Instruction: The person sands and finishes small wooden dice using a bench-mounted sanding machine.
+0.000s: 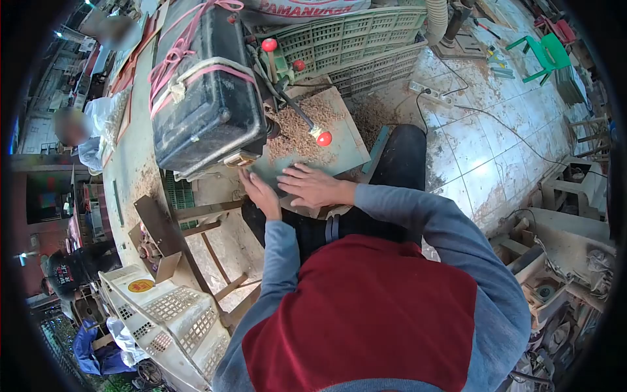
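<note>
My left hand (261, 195) lies at the near left edge of a pale green board (349, 153), its fingers close together and extended. Beside it, my right hand (312, 185) is flat with spread fingers at the board's near edge. Neither hand visibly holds anything. Wood shavings (307, 127) cover much of the board. Above it stands a drill press with a black housing (209, 98) tied with pink cord. One of its red-knobbed levers (323, 138) reaches over the shavings. The drill's tip is hidden.
Green crates (353, 49) stand beyond the board. A white perforated basket (186, 317) is at lower left, near a wooden box (157, 248). To the right are a power strip (431, 93) with cables on the tiles and a green stool (543, 57). Another person (72, 268) is at far left.
</note>
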{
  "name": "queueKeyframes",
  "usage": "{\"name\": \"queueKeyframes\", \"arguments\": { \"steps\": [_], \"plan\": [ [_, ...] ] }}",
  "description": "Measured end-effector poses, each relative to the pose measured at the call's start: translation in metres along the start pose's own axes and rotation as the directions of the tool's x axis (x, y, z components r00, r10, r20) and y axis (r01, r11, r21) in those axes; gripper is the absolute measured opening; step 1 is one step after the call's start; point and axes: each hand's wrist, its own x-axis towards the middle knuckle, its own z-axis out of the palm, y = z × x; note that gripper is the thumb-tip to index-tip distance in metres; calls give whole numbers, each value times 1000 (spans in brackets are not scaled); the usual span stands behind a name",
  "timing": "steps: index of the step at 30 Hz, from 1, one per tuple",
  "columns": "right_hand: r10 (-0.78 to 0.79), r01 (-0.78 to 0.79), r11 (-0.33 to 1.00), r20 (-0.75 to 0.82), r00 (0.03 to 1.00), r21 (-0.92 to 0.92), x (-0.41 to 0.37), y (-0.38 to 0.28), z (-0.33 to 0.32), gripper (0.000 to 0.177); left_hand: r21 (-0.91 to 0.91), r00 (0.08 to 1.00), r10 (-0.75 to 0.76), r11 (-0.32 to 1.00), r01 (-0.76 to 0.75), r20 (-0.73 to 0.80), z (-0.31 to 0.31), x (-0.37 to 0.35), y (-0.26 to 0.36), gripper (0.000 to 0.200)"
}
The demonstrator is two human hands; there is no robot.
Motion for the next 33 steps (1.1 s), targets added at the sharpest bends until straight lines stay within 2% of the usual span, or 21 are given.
{"name": "queueKeyframes", "arguments": {
  "steps": [3, 7, 9, 10, 11, 13, 14, 15, 16, 17, 19, 21, 22, 23, 24, 25, 27, 28, 30, 32, 33],
  "plan": [
    [42, -34, 983, 40, 998, -180, 14, 14, 8, 66, 34, 994, -14, 999, 10, 108, -18, -15, -3, 49],
    [150, -157, 956, -49, 988, -249, 1, 36, -7, 68, 25, 994, -18, 1000, 15, 105, -24, -27, -8, 46],
    [218, -231, 963, -98, 971, -140, -9, 46, -18, 68, 110, 978, 39, 992, -62, 204, -20, -26, -9, 42],
    [156, -164, 982, -89, 984, -91, -13, 49, -25, 55, 130, 975, 97, 984, -125, 199, -14, -21, -8, 42],
    [141, -149, 984, -85, 986, -100, -18, 51, -38, 55, 123, 978, 98, 985, -121, 183, -4, -12, -7, 42],
    [151, -146, 986, -55, 987, 83, -23, 53, -67, 41, -42, 980, 164, 986, -160, 113, 15, 8, -5, 39],
    [472, -465, 877, -32, 881, 125, -17, 51, -85, 40, -63, 983, 93, 994, -85, 157, 23, 19, -5, 37],
    [448, -444, 889, -15, 894, 113, -15, 64, -72, 40, -81, 980, 23, 997, -7, 199, 29, 34, -6, 36],
    [559, -593, 805, -330, 761, -1, -13, 89, -46, 42, 9, 940, -60, 998, 60, 336, 44, 56, -31, 36],
    [557, -734, 678, -622, 551, -44, -11, 101, -32, 44, 107, 874, -155, 987, 119, 460, 57, 74, -60, 37],
    [584, -747, 657, -557, 590, -102, 0, 93, -36, 47, 162, 922, -133, 984, 78, 362, 83, 82, -59, 38],
    [613, -763, 627, -503, 609, -160, 8, 99, -24, 49, 38, 893, -203, 978, 205, 403, 99, 87, -77, 34],
    [639, -727, 684, -428, 640, -66, 9, 111, -12, 47, 26, 899, -204, 977, 211, 388, 102, 87, -80, 34],
    [652, -688, 725, -349, 673, 28, 11, 122, -6, 45, -98, 904, -58, 989, 109, 424, 102, 86, -72, 32],
    [384, -481, 833, -339, 859, -274, 20, 113, -15, 41, -238, 901, 91, 971, 15, 425, 107, 88, -64, 30],
    [370, -467, 837, -334, 867, -286, 30, 111, -20, 41, -202, 908, 221, 967, -156, 356, 111, 91, -57, 32],
    [394, -412, 911, -301, 868, 5, 36, 106, -15, 44, -40, 847, -50, 996, 84, 530, 70, 78, 12, 34],
    [438, -444, 896, -209, 874, 21, 39, 100, -18, 43, -42, 851, -61, 994, 97, 521, 74, 71, 1, 34],
    [430, -416, 903, -238, 871, 112, 45, 84, -30, 40, -101, 885, 114, 992, -76, 452, 85, 65, -22, 33],
    [437, -393, 897, -269, 858, 204, 46, 81, -30, 38, -164, 918, 49, 986, 17, 393, 81, 53, -17, 34],
    [515, -458, 857, -369, 774, 236, 46, 88, -26, 37, -234, 940, -13, 967, 98, 341, 76, 49, -7, 37]
  ]
}}
